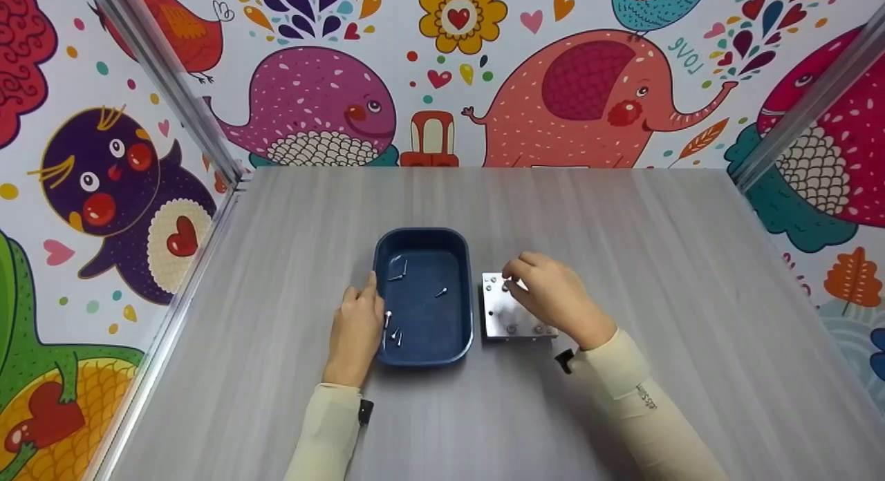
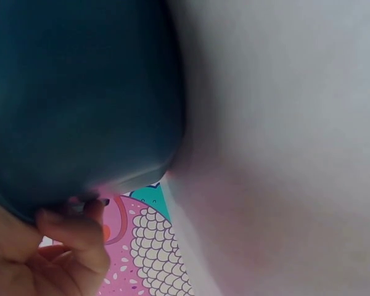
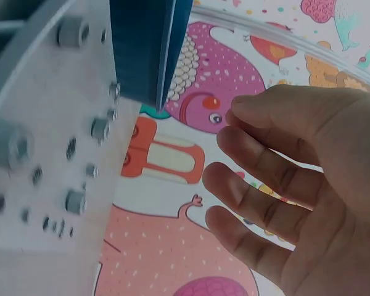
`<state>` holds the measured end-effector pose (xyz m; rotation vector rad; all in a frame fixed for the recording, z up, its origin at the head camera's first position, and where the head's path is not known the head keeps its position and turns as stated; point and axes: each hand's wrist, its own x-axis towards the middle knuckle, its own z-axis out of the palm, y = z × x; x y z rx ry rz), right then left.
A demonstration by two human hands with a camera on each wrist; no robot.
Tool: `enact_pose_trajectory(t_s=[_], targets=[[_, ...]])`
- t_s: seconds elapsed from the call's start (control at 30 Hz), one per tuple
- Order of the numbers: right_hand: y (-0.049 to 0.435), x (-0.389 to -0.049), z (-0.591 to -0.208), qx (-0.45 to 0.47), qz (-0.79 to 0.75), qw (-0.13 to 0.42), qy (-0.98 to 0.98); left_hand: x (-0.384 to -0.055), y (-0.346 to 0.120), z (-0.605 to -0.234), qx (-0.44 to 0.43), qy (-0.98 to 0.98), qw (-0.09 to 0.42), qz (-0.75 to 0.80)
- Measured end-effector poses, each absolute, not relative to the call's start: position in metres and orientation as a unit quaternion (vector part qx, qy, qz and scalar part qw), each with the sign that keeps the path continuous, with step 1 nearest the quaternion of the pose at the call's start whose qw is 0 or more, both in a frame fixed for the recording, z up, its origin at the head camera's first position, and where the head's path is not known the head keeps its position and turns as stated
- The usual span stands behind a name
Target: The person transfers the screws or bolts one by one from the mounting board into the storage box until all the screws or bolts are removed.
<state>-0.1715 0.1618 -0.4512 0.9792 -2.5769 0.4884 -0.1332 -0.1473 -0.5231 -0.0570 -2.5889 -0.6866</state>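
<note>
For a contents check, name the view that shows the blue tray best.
The head view: it shows the blue tray from above, with small metal parts inside, though the left hand covers part of one edge. The left wrist view shows only a cropped side; the right wrist view, part of a wall.

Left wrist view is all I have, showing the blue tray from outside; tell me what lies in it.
Observer: Several metal screws lie loose inside the blue tray.
Operator: Name what sits beside it.
Observer: A drilled metal plate, to its right in the head view.
Operator: Report the right hand.
Observer: The right hand is over the plate, its fingertips apart from it, no screw visible in them.
</note>
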Motion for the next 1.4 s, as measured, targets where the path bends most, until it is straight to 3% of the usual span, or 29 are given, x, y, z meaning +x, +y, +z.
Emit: enact_pose_trajectory(t_s=[0.73, 1.4], targets=[[0.179, -0.202, -0.482, 0.275, 0.157, 0.076, -0.945, -0.132, -0.148, -0.523, -0.016, -0.941, 0.222, -0.256], [0.173, -0.203, -0.493, 0.267, 0.11, 0.07, -0.955, -0.133, -0.147, -0.524, -0.022, -0.94, 0.23, -0.253]])
